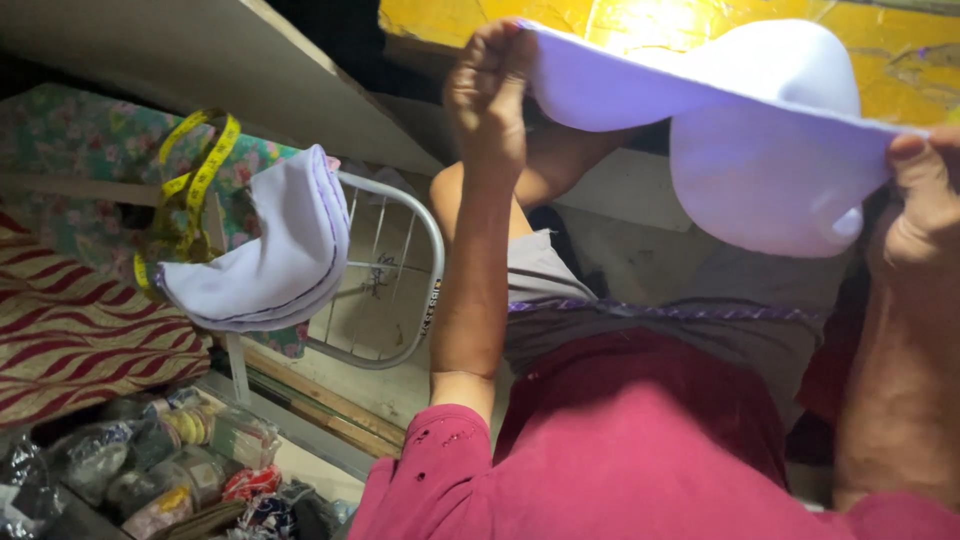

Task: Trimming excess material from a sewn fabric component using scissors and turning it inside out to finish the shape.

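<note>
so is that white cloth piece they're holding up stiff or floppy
Probably floppy: the white cloth piece sags in a curve between the left hand and right hand. Likely light, since fingertip pinches at its edges hold it up.

Right hand [925, 190] cut off by the frame's right edge, fingertips hidden behind the pale lilac fabric [760, 150]. Left hand [487, 95] fingers partly tucked behind the same cloth. Bagged clutter [150, 465] at lower left too dim and blurred to identify.

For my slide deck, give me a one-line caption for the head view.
Both hands, left and right, hold up a white cloth; a second cloth hangs by a yellow tape.
</note>
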